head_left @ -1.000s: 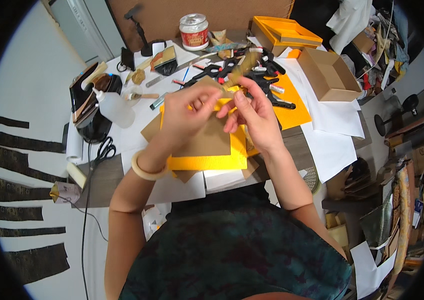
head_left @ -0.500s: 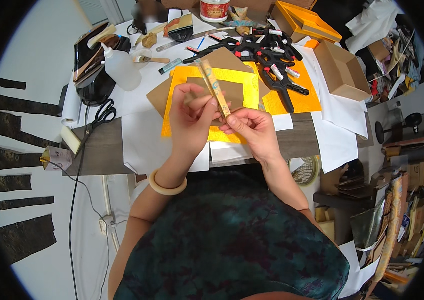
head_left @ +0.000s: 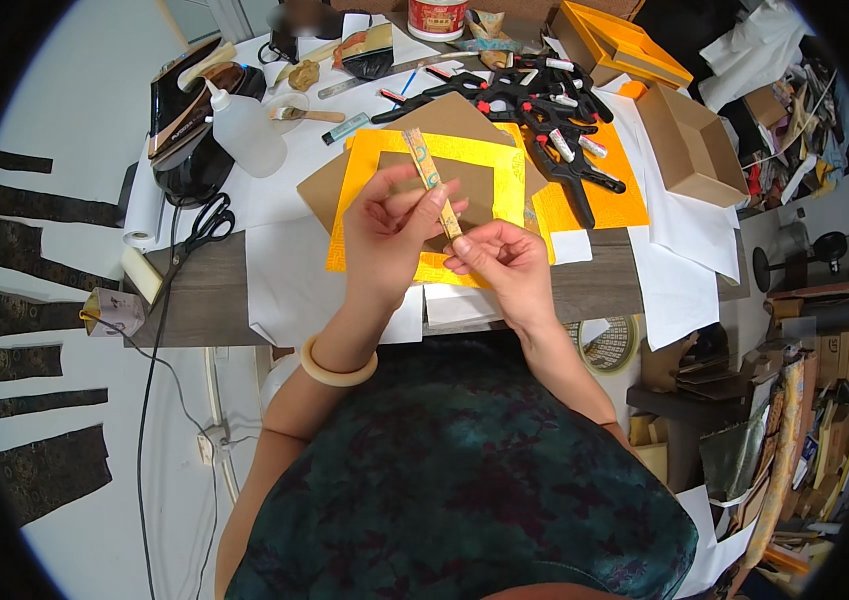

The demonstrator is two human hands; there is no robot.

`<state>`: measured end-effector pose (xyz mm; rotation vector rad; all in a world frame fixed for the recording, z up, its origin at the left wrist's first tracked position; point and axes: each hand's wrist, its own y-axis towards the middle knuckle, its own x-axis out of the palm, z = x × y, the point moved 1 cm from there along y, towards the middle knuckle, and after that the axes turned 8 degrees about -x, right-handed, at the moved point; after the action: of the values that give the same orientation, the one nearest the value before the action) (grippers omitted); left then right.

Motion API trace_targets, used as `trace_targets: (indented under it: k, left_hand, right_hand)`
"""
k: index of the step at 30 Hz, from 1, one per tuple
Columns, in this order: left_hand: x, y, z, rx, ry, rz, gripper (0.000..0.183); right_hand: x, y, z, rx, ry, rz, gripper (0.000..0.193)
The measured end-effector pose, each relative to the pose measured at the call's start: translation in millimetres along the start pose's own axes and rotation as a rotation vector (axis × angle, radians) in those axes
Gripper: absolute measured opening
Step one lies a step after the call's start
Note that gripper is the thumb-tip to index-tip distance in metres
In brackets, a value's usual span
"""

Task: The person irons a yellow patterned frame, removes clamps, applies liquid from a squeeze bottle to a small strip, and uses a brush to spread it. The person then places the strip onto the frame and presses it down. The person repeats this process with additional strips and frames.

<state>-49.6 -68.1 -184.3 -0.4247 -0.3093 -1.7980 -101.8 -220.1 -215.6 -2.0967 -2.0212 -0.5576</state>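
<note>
In the head view, a narrow, cream-gold patterned strip with blue motifs (head_left: 416, 150) is held on a slant in both hands, its far end tipped toward the left. By the left hand (head_left: 384, 230) it is pinched around the middle, between thumb and curled fingers. By the right hand (head_left: 506, 258) its near end is gripped, with thumb and fingertips closed together. A smooth cream-coloured bangle (head_left: 339, 378) is worn on the left wrist.

Behind the strip, a bright yellow rectangular frame with a textured surface (head_left: 510, 180) is seen, laid over brown flat cardboard sheets (head_left: 319, 190) on the table. Just right of the frame, a pile of black plastic spring clamps (head_left: 572, 190) is spread partly across a flat orange-yellow sheet (head_left: 622, 200); farther right, an open brown cardboard box (head_left: 689, 160) is set down.

Over on the left, a translucent white squeeze bottle (head_left: 249, 140) is stood upright, with black-handled scissors (head_left: 209, 222) laid nearer the table's edge and a wooden-handled brush (head_left: 312, 115) placed beyond the bottle.
</note>
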Motion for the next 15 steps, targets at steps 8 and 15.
trace_targets:
  k: [8,15]
  left_hand:
    - [-4.7,-1.0,-2.4,-0.033,-0.019,0.016,0.023]
    - [-9.3,-5.6,1.6,-0.047,-0.047,0.008,0.023]
  right_hand:
    - [0.0,-0.1,4.3,-0.023,0.023,0.006,0.01]
    - [8.0,2.4,5.5,-0.007,-0.04,0.008,0.016]
